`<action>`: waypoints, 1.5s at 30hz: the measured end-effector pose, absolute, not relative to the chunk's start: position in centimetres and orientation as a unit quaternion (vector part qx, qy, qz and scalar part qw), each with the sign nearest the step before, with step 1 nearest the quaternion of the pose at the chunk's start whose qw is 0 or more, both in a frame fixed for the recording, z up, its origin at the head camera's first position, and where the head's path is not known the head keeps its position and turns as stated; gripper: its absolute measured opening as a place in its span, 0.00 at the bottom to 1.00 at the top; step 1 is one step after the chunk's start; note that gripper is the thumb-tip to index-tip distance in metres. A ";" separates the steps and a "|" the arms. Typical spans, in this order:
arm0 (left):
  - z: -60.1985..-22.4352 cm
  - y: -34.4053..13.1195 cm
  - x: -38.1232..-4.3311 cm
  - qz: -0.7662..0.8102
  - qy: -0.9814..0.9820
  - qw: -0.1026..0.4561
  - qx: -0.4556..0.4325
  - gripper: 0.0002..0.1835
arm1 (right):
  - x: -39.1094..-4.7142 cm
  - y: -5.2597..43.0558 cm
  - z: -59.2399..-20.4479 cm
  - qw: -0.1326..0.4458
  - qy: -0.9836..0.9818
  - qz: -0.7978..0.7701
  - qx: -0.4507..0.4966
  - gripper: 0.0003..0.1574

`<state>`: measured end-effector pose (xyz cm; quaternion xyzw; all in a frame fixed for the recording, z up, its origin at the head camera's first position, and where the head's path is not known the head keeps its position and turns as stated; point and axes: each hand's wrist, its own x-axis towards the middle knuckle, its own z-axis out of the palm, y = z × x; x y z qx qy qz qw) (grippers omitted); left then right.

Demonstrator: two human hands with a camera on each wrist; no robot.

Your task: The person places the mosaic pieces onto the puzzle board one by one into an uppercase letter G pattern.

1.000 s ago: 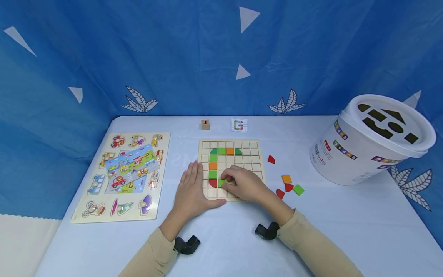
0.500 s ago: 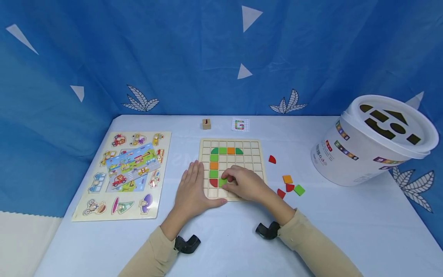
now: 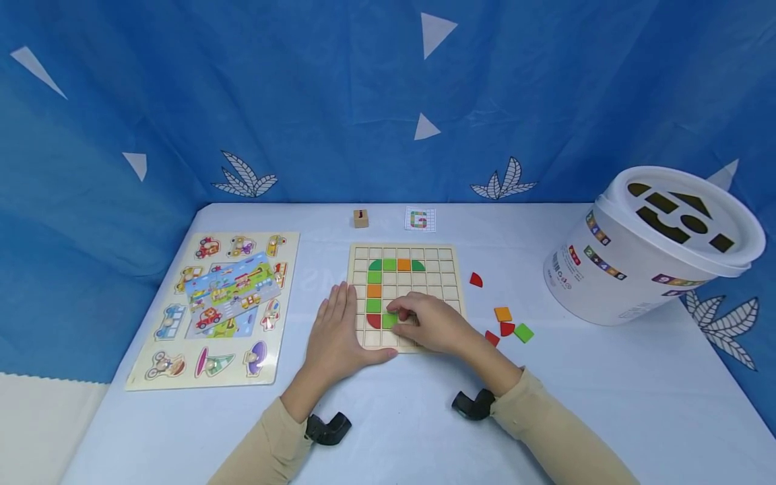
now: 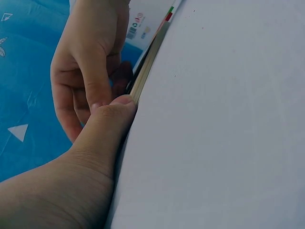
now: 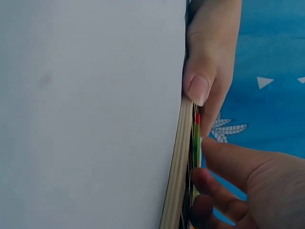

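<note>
Seating the green tile (image 3: 389,321) squarely beside the red corner piece (image 3: 373,321) seems best while wide-spread left hand (image 3: 335,340) steadies the board (image 3: 433,278); right hand (image 3: 432,323) is narrow at the tile, whether pinching I cannot tell

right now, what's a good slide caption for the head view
Left hand at the edge of a grid board, right hand touching a green tile beside a red piece.

Left hand (image 3: 338,340) stretched out here, fingers straight and close together toward the tabletop's (image 3: 400,431) far edge, thumb spread inward, while the right hand (image 3: 432,325) slants leftward, fingers curled, thumb facing index finger, sleeved forearms (image 3: 558,424) angled inward.
</note>
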<state>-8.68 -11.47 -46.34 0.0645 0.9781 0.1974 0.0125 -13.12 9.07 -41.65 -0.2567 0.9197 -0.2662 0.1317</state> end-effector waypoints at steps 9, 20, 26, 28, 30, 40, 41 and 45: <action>-46.5 -11.4 -8.8 0.196 0.978 0.007 0.065 0.76 | -13.4 13.3 -40.8 0.121 0.925 -0.282 -0.224 0.22; -46.3 -11.5 -8.7 0.207 0.976 0.011 0.068 0.76 | -13.6 21.3 -40.1 0.120 0.946 -0.262 -0.149 0.27; -46.3 -11.5 -8.7 0.208 0.976 0.011 0.068 0.76 | -13.6 24.4 -40.1 0.120 0.956 -0.232 -0.130 0.28; -46.3 -11.5 -8.7 0.208 0.976 0.011 0.069 0.76 | -13.6 25.0 -40.3 0.124 0.957 -0.228 -0.128 0.27; -46.3 -11.5 -8.7 0.207 0.976 0.012 0.069 0.76 | -13.6 25.4 -40.5 0.129 0.957 -0.227 -0.125 0.25; -46.2 -11.5 -8.7 0.212 0.975 0.016 0.068 0.76 | -14.0 26.2 -41.4 0.131 0.951 -0.259 -0.106 0.12; -46.2 -11.5 -8.7 0.212 0.975 0.016 0.068 0.76 | -14.0 26.2 -41.4 0.134 0.949 -0.264 -0.104 0.12; -46.2 -11.5 -8.6 0.215 0.974 0.015 0.067 0.76 | -14.2 26.2 -41.6 0.137 0.943 -0.286 -0.101 0.11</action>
